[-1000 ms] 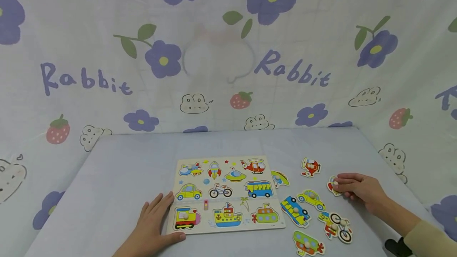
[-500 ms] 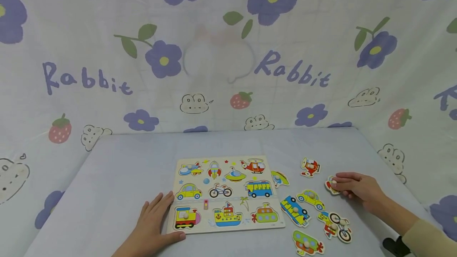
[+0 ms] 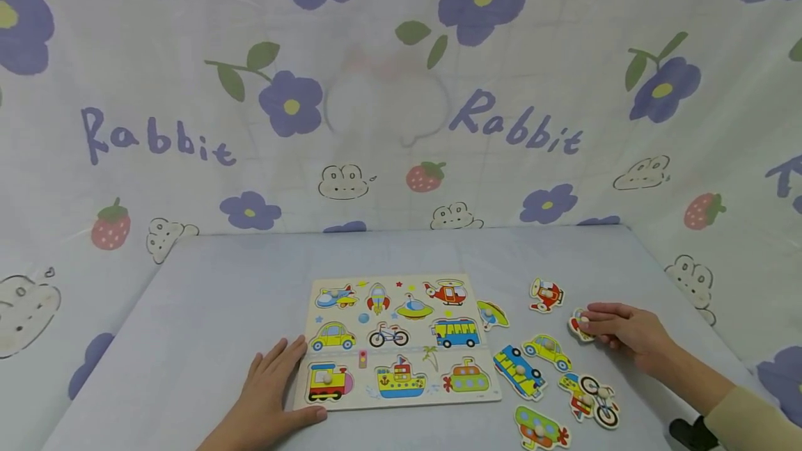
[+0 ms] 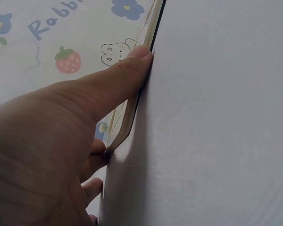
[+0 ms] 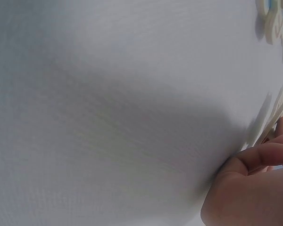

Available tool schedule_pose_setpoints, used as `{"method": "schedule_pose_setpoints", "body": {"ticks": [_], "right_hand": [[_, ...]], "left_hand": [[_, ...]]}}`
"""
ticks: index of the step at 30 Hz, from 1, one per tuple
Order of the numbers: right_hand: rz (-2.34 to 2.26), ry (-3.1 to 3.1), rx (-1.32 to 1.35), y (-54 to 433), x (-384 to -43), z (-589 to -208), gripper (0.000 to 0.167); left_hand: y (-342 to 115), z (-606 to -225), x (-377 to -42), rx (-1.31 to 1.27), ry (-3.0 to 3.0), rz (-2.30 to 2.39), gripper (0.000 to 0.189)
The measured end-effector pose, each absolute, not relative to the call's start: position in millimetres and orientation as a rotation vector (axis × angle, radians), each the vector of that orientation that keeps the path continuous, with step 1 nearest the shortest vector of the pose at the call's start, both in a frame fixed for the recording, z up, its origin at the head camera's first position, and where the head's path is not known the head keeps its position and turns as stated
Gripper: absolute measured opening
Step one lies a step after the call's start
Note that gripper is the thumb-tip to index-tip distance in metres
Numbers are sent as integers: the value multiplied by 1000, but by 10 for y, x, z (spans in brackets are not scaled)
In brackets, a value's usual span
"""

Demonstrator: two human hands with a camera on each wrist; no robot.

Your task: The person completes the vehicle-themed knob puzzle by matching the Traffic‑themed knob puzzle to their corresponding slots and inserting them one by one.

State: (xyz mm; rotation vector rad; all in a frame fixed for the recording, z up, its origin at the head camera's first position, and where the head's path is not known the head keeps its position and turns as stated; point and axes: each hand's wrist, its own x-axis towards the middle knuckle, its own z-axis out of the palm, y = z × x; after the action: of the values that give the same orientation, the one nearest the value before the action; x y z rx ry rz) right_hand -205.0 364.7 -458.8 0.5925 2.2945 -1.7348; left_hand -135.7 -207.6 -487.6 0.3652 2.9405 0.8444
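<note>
In the head view my right hand (image 3: 626,333) pinches a small red-and-white wooden puzzle piece (image 3: 576,326) at the right of the table; its fingertips hide part of the piece. The right wrist view shows the piece's thin edge (image 5: 276,115) tilted beside the curled fingers. My left hand (image 3: 266,388) lies with straight fingers along the left side of the wooden puzzle board (image 3: 366,404), its thumb at the board's front edge. From the left wrist, the thumb (image 4: 115,87) rests on that edge. The board carries printed vehicles in three rows.
Loose knobbed pieces lie right of the board: a helicopter (image 3: 546,296), flying saucer (image 3: 493,314), car (image 3: 547,351), bus (image 3: 519,372), submarine (image 3: 541,429) and a bicycle (image 3: 605,413) overlapping another piece. Behind the table (image 3: 238,270) hangs a flower-patterned cloth (image 3: 376,207).
The pinched piece has shifted slightly left and turned a little in my right hand's fingers. My left hand stays at the board, and the loose pieces stay put.
</note>
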Motion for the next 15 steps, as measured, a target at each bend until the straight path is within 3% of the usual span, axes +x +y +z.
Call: {"method": "schedule_pose_setpoints", "body": {"ticks": [15], "right_hand": [[-1780,2266,569,3518,-2090,-4535,75]], "left_hand": [[-2057,-4850,-1348,337,2944,816,116]]}}
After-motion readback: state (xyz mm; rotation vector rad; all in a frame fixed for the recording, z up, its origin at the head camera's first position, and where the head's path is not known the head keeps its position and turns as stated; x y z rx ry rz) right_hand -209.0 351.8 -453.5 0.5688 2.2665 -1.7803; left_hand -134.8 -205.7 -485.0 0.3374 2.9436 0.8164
